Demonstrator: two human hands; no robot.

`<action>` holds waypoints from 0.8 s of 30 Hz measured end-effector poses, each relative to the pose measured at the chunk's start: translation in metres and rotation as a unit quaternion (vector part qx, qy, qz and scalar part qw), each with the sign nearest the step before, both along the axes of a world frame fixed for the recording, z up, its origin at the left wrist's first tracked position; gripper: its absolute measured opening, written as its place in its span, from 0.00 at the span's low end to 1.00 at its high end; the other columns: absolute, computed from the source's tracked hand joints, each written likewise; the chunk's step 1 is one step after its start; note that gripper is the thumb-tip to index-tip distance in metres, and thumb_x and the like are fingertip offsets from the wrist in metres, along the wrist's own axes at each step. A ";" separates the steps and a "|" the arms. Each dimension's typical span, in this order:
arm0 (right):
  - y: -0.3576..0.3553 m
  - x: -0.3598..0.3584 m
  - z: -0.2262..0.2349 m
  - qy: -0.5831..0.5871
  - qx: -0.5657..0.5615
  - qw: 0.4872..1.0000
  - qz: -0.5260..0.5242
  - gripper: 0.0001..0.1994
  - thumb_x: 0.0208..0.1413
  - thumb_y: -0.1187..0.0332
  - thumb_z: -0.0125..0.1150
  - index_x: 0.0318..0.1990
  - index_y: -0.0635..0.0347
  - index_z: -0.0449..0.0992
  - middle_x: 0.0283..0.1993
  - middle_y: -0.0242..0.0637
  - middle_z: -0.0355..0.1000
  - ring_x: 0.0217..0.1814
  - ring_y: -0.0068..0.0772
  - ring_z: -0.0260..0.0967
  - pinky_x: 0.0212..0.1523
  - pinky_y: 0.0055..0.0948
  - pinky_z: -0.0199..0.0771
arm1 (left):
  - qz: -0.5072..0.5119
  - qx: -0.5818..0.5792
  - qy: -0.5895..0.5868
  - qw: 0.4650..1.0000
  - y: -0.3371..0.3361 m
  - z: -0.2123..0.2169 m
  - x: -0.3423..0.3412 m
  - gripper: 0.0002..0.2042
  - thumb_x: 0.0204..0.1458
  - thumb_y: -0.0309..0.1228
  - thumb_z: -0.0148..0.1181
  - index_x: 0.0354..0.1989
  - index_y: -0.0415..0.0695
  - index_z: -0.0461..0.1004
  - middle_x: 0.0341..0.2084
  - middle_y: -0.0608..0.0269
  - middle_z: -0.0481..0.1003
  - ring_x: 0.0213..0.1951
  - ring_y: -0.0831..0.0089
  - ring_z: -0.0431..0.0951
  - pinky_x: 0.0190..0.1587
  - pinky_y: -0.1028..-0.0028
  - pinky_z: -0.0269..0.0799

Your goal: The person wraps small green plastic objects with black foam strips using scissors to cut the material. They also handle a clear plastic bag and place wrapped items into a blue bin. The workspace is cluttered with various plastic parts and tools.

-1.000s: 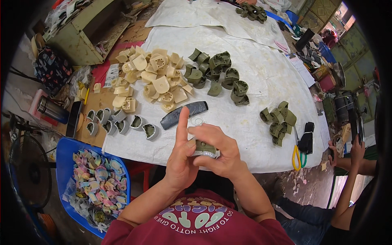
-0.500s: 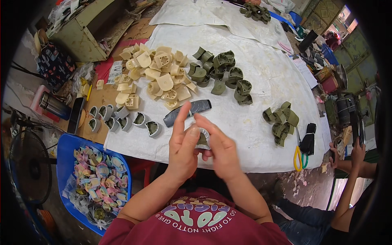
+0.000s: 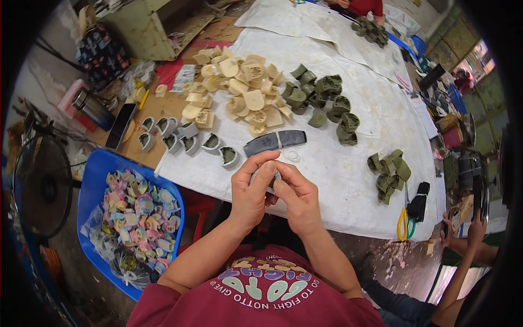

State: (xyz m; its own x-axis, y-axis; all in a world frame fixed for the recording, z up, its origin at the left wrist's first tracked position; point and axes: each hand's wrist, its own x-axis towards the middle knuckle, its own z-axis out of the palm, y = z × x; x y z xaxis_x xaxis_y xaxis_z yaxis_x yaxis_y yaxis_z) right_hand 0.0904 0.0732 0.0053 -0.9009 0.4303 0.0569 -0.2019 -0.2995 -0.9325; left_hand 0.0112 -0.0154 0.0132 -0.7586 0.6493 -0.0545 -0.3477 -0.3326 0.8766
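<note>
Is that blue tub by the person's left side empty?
No, the blue tub is heaped with small pastel-coloured pieces, some of them in clear bags.

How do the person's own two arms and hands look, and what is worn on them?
Both forearms are bare, entering from the lower edge. The left hand and right hand wear no gloves; no rings or watch are visible. The dark red T-shirt with colourful rounded lettering has short sleeves, ending at the upper arms.
</note>
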 end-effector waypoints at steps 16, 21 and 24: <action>-0.048 -0.090 0.017 0.006 0.418 0.904 0.086 0.25 0.47 0.76 0.63 0.57 0.64 0.69 0.53 0.44 0.67 0.55 0.40 0.66 0.58 0.34 0.62 | -0.005 0.098 -0.148 0.984 -0.073 -0.016 -0.062 0.35 0.62 0.51 0.42 0.71 0.50 0.38 0.63 0.61 0.56 0.58 0.72 0.63 0.55 0.70 0.65; -0.030 -0.132 0.000 -0.003 0.548 0.836 -0.018 0.24 0.52 0.76 0.57 0.59 0.62 0.67 0.60 0.46 0.63 0.64 0.44 0.58 0.64 0.36 0.55 | 0.006 -0.089 0.067 0.994 -0.131 -0.007 -0.079 0.36 0.61 0.43 0.51 0.72 0.49 0.38 0.63 0.57 0.58 0.51 0.72 0.71 0.51 0.72 0.67; -0.022 -0.154 -0.019 -0.040 0.622 0.781 -0.036 0.24 0.55 0.75 0.53 0.61 0.62 0.65 0.64 0.49 0.60 0.69 0.47 0.53 0.67 0.38 0.49 | 0.311 -0.281 0.352 0.837 -0.202 -0.035 -0.109 0.15 0.53 0.30 0.59 0.48 0.40 0.74 0.47 0.51 0.74 0.41 0.62 0.77 0.43 0.70 0.72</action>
State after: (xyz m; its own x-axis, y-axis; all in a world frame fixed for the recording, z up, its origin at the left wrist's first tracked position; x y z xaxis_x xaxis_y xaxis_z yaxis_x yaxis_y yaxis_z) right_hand -0.0635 0.0512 -0.0132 -0.8993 0.1364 0.4155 -0.1021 0.8583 -0.5028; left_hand -0.0979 -0.2169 -0.0217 -0.9128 0.1391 0.3841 0.4082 0.2765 0.8700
